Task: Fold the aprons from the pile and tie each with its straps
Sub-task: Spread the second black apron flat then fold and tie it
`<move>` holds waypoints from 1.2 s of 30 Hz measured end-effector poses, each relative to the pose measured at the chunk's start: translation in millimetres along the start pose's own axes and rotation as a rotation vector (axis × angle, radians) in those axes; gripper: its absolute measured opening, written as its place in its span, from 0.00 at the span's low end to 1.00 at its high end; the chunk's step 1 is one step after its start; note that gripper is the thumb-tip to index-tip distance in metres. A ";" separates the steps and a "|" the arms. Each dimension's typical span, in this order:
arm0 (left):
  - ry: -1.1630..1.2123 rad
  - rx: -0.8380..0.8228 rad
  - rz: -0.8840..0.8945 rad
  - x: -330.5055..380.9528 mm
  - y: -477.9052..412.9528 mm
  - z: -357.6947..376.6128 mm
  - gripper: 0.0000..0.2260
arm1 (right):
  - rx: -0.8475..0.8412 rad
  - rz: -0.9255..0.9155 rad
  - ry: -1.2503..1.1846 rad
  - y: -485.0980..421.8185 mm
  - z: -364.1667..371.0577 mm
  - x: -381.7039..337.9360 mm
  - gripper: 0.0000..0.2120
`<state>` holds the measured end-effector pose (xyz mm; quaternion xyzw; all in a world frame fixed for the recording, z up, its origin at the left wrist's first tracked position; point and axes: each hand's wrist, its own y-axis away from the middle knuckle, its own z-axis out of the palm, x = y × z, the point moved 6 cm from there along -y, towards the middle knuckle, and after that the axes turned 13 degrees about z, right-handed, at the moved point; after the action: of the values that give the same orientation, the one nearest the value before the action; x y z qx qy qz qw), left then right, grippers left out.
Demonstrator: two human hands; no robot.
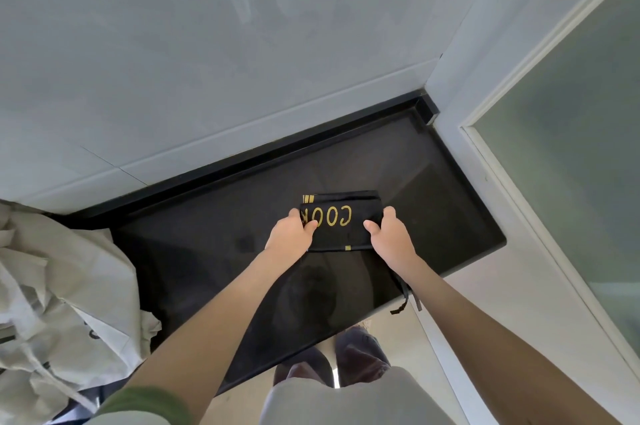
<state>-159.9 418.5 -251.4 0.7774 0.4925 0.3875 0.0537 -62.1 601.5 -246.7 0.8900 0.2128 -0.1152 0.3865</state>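
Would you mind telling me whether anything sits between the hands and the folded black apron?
Nothing visible does: the left hand and the right hand each grip one end of the folded black apron, thumbs on top of the cloth.

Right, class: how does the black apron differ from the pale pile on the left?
The black apron is gold-lettered; the pale pile is dark-printed. The black apron is folded into a neat rectangle; the pale pile lies crumpled. Both are cloth.
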 end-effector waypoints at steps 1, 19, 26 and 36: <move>-0.033 0.011 0.009 3.4 0.2 -0.6 0.18 | 0.013 -0.006 -0.001 -1.1 -0.2 0.4 0.17; -0.489 -0.118 0.340 41.0 -43.6 -23.6 0.30 | 0.090 -0.670 0.595 -10.2 -18.1 -59.3 0.33; -0.397 -0.190 0.354 36.9 -52.0 -26.6 0.18 | -0.050 -0.583 0.653 -28.0 -2.9 -80.0 0.28; -0.315 -0.115 0.462 43.0 -29.7 -29.6 0.07 | -0.091 -0.741 0.746 -17.4 12.0 -89.3 0.15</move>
<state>-191.5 459.5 -221.0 0.9153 0.2651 0.2913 0.0839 -149.6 577.4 -232.8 0.7181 0.6409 0.0901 0.2559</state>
